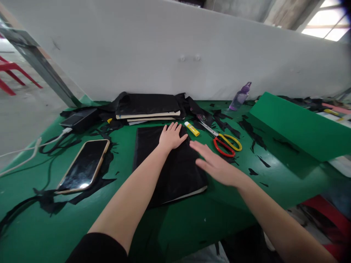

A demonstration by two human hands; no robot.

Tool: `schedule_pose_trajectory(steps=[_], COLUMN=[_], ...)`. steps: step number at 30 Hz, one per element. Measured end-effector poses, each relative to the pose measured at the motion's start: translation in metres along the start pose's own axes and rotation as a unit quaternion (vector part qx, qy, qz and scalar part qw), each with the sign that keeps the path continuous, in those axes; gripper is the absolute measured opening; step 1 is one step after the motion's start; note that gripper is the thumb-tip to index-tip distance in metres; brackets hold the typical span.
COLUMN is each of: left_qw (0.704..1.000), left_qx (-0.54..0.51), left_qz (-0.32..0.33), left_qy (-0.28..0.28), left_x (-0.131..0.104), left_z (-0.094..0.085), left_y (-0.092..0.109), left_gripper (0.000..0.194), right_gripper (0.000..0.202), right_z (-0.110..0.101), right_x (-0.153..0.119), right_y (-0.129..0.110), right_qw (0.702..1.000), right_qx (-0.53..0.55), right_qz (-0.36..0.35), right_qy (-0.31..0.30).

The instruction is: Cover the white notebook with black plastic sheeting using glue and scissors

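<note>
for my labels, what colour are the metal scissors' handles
Red looped handle, yellow looped handle; best in head view.

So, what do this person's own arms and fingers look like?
The left arm has a plain black sleeve and is bare below its edge; the right arm is bare as far as it shows. The left fingers and right fingers are ungloved, with no rings visible.
</note>
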State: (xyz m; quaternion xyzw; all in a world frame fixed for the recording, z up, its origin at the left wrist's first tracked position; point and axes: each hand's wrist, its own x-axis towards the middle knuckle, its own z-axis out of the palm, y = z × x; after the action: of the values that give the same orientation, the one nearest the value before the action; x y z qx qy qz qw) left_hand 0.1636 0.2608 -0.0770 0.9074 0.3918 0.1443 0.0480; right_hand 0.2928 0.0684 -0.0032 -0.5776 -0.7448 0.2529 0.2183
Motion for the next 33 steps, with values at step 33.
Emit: schedule_pose_trajectory(steps=[33], left_qw=[0.997], left_qx=[-0.013], left_qz=[-0.052], left_qy=[0.049], left_x=[0.005], left_z=[-0.007], left_y=[-0.009], left_gripper=[0.049], right_gripper=[0.029], right_z=[0.069], right_x=[0.106], right_y=[0.043], right_qw=[0.767], right_qx=[0.462], right_qz=[0.092], right_qy=[0.436])
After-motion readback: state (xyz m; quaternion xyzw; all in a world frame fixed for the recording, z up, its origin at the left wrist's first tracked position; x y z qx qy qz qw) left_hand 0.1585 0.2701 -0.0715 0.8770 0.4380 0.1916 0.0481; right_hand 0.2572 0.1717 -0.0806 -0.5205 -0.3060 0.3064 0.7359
